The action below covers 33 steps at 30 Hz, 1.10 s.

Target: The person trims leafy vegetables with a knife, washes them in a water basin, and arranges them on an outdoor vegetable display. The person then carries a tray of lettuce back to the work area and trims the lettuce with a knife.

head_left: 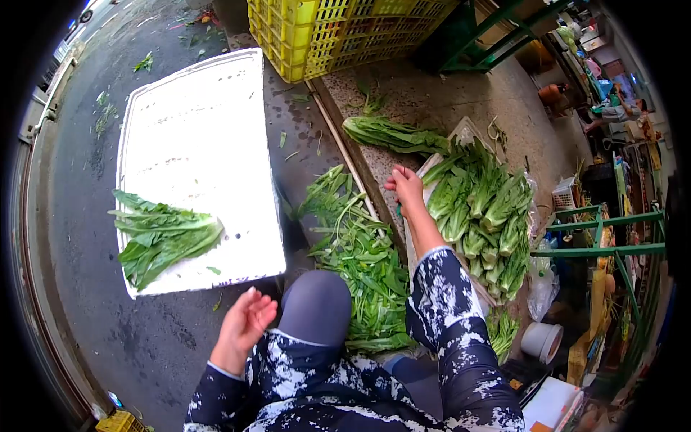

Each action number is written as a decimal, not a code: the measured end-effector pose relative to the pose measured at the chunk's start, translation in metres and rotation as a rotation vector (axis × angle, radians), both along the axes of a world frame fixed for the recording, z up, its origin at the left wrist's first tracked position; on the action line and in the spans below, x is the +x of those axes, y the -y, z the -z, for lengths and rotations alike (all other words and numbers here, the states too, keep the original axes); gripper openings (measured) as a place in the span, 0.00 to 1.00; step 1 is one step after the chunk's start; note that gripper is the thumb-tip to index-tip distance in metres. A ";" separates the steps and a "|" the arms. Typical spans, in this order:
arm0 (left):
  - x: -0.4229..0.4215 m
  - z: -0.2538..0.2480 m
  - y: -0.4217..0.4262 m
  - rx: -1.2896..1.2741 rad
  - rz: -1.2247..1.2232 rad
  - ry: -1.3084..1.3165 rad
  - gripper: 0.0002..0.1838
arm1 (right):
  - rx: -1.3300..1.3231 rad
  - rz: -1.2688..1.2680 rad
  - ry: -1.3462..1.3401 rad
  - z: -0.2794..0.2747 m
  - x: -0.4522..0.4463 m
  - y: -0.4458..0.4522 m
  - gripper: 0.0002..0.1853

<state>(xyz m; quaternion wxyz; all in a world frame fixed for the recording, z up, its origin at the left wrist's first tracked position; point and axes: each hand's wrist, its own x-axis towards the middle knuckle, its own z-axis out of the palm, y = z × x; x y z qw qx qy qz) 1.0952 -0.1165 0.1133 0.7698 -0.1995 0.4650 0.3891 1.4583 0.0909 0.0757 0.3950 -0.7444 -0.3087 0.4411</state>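
My left hand (248, 318) is held palm up near my knee, its fingers loosely curled and apart, with nothing in it. My right hand (407, 189) is closed beside the pile of leafy lettuce heads (479, 205). A small green bit shows at its palm edge, but what it holds is too small to make out. One lettuce head (169, 234) lies on the white foam board (198, 137), its leaves reaching over the left edge. Below my right hand, loose trimmed leaves (367, 288) are heaped on the ground. Another lettuce (392, 134) lies just beyond the pile.
A yellow plastic crate (338, 39) stands at the far side, by a green metal frame (482, 43). A raised step edge (345, 155) runs beside the leaf heap. On the right are a white tub (541, 342) and a clear plastic bag (543, 284).
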 end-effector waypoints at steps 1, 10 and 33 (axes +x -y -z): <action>-0.001 0.006 0.004 -0.025 0.020 -0.055 0.10 | -0.022 0.045 -0.047 0.012 0.001 -0.017 0.15; 0.022 0.015 0.010 0.052 0.371 -0.398 0.09 | -0.060 0.719 -0.452 0.072 -0.022 -0.139 0.28; 0.169 -0.055 -0.089 0.485 0.458 0.527 0.27 | -0.032 -0.288 -0.238 -0.122 -0.020 0.131 0.23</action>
